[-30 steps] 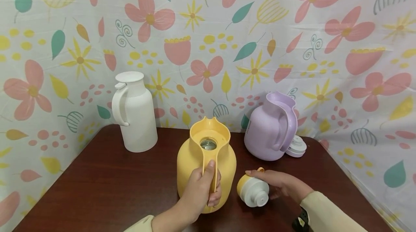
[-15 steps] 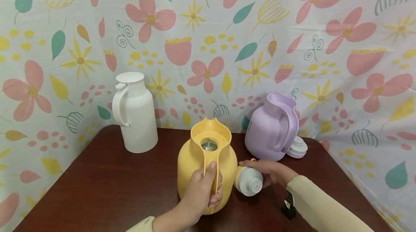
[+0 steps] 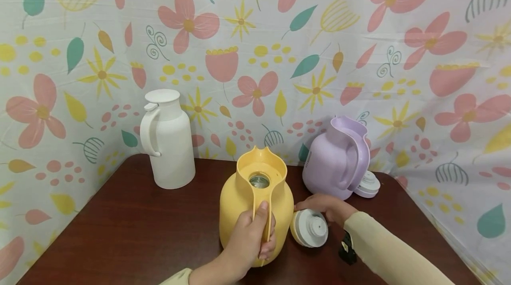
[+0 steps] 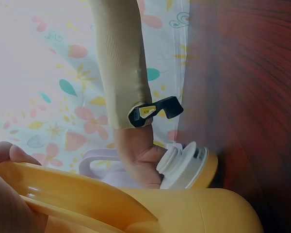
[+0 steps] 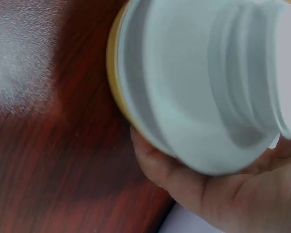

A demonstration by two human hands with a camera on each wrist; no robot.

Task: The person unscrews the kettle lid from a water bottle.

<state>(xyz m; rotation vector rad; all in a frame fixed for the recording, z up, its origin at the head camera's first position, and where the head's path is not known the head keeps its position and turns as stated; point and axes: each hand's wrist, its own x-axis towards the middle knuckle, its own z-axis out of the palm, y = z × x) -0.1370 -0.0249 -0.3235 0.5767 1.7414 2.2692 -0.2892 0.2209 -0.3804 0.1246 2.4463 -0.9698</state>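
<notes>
A yellow thermos jug [image 3: 229, 214] stands in the middle of the table with its top open and a round, glassy mouth showing. My left hand [image 3: 249, 236] grips its handle, the thumb lying along the top. Just right of the jug, my right hand [image 3: 325, 206] holds the jug's yellow-and-white lid [image 3: 313, 228] by its far edge. The lid is tilted, its white threaded underside facing up and toward me. In the right wrist view, fingers [image 5: 184, 187] curl under the lid's rim. Whether the lid touches the table is hard to tell.
On the dark wood table [image 3: 159, 232], a white thermos jug [image 3: 171, 147] with its lid on stands back left. A purple thermos jug [image 3: 327, 161] without a lid is back right, a white lid [image 3: 368, 185] beside it. A floral cloth [image 3: 255, 45] hangs behind.
My right hand has brought the lid left and closer to the yellow jug, then turned it so its yellow side faces down more. The left hand keeps its grip on the handle.
</notes>
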